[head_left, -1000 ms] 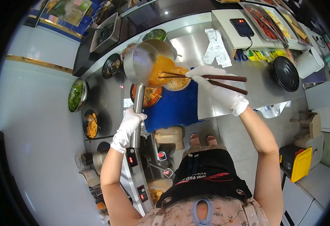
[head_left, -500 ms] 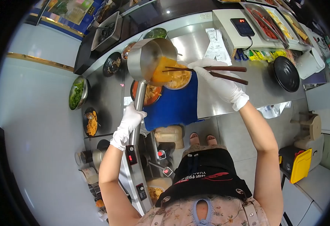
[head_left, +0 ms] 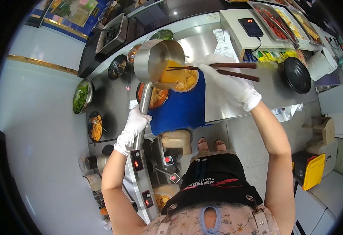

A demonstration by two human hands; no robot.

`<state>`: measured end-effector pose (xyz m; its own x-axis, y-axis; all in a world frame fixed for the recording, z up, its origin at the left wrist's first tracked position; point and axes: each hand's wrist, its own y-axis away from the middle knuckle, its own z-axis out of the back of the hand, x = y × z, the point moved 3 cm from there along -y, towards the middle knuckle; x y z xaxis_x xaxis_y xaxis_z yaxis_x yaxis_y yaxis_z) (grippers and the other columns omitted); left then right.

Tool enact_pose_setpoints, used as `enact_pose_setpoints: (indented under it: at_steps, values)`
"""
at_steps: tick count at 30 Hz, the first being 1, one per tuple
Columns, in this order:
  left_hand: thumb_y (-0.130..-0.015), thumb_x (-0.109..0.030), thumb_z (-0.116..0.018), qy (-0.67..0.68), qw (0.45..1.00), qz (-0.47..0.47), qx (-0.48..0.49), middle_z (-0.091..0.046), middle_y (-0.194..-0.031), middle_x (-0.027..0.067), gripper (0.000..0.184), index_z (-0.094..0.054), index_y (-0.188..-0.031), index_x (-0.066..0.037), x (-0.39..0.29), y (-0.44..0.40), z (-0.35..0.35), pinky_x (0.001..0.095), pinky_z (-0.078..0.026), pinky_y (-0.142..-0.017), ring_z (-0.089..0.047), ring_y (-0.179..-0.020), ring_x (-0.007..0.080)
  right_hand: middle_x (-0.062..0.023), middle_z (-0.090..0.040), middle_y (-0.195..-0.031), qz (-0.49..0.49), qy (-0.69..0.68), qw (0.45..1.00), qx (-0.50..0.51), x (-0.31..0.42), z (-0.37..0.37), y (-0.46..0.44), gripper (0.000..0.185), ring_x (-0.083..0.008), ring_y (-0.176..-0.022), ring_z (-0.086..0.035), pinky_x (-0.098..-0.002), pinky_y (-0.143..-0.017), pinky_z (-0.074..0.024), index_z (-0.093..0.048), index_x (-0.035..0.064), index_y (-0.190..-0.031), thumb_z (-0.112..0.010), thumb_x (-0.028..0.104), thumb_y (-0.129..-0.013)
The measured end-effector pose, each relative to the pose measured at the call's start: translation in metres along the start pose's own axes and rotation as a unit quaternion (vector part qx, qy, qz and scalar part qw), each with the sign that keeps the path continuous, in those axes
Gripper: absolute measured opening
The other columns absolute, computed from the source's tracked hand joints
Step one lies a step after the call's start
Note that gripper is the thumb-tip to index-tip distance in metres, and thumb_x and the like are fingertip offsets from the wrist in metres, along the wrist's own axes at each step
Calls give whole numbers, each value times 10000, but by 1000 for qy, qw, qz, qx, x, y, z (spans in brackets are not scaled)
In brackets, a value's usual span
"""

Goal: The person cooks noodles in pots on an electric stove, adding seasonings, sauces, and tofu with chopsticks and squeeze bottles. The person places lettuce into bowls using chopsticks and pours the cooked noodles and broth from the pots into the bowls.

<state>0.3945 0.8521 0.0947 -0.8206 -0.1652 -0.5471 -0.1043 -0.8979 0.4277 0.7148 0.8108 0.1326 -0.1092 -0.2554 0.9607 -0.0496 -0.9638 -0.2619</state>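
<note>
My left hand (head_left: 135, 124), in a white glove, is wrapped round the long handle of a steel saucepan (head_left: 147, 62). The pan is tipped to the right over a round bowl (head_left: 188, 87) of yellowish food and broth, with orange-yellow liquid (head_left: 170, 74) at its lowered rim. Dark brown chopsticks (head_left: 234, 65) are in my gloved right hand (head_left: 230, 84); their tips reach into the pan's mouth by the liquid. Beside that bowl sits a dark bowl of reddish soup (head_left: 157, 98), partly hidden by the pan and handle. A blue cloth (head_left: 181, 113) lies under the bowls.
Steel bowls of greens (head_left: 80, 98) and small black bowls (head_left: 96, 127) stand to the left. Paper slips (head_left: 225, 45) lie behind my right hand. A black bowl (head_left: 297, 75) and food trays (head_left: 271, 25) are at right. Induction controls (head_left: 137, 160) sit below my left hand.
Less orange-yellow liquid shows in the tipped saucepan, and more solid pieces show in the bowl below. My right hand and the chopsticks have shifted slightly; my left hand has hardly moved.
</note>
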Motion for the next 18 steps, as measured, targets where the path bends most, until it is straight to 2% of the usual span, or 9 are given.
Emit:
enact_pose_setpoints:
  at_steps: [1, 4, 6, 8, 10, 14, 16, 17, 18]
  values:
    - [-720, -20, -643, -7, 1000, -3, -2, -598, -695, 141, 326, -505, -984, 112, -2, 0, 1, 292, -486, -498, -599, -534, 172, -77, -667, -968, 7, 77, 997, 3, 6, -1, -4, 187, -150, -910, -630, -264, -827, -496, -667, 23, -990, -584, 167, -904]
    - [-718, -20, -645, -22, 1000, -8, -5, -596, -691, 143, 317, -503, -968, 113, -6, 3, 3, 293, -487, -500, -600, -533, 173, -79, -665, -960, -3, 58, 998, 9, 4, 1, 2, 181, -154, -901, -632, -263, -815, -498, -669, 26, -970, -587, 173, -903]
    - [-718, -22, -645, -24, 1000, -10, -9, -595, -688, 142, 316, -503, -966, 112, -6, 3, 4, 293, -487, -500, -601, -533, 174, -87, -668, -934, 26, 78, 996, 26, -5, 7, 2, 173, -164, -881, -637, -266, -791, -501, -671, 24, -961, -601, 168, -896]
    - [-719, -24, -646, -25, 1000, -9, -13, -595, -685, 140, 315, -504, -965, 112, -5, 6, 3, 294, -487, -500, -602, -534, 175, -88, -669, -921, 67, 60, 996, -7, 2, 12, 6, 166, -168, -858, -641, -269, -772, -501, -669, 20, -957, -608, 160, -891]
    - [-716, -29, -646, -31, 999, -4, -21, -597, -680, 136, 316, -508, -964, 108, -9, 8, 3, 300, -489, -505, -608, -539, 179, -86, -673, -903, 27, 21, 999, -11, 5, 9, 7, 155, -171, -839, -642, -269, -766, -500, -671, 18, -956, -619, 144, -882]
    - [-717, -28, -646, -37, 999, -9, -15, -601, -687, 138, 316, -510, -971, 104, -12, 9, 2, 302, -489, -503, -607, -538, 172, -79, -680, -901, 108, 80, 991, -15, 6, 6, 2, 157, -159, -837, -642, -265, -759, -506, -676, 23, -976, -617, 137, -885]
    - [-709, -48, -651, -49, 999, -8, -18, -617, -708, 174, 333, -514, -975, 98, -10, 9, 2, 332, -507, -558, -639, -594, 237, -76, -678, -914, 77, 89, 993, -8, 1, 7, 8, 149, -155, -839, -641, -264, -760, -507, -675, 22, -968, -608, 131, -892]
    - [-709, -48, -651, -48, 999, -6, -20, -617, -708, 174, 333, -514, -975, 98, -5, 6, 2, 332, -507, -558, -639, -594, 237, -75, -677, -920, 22, -25, 999, -4, -1, 8, 13, 138, -154, -844, -642, -265, -766, -505, -678, 24, -952, -610, 128, -891]
    - [-704, -65, -656, -74, 996, -23, -36, -624, -731, 205, 348, -516, -979, 94, 3, 1, 2, 356, -514, -612, -650, -655, 292, -75, -677, -920, 21, -26, 999, 0, 1, 11, 13, 138, -154, -844, -642, -265, -766, -505, -678, 24, -952, -610, 128, -891]
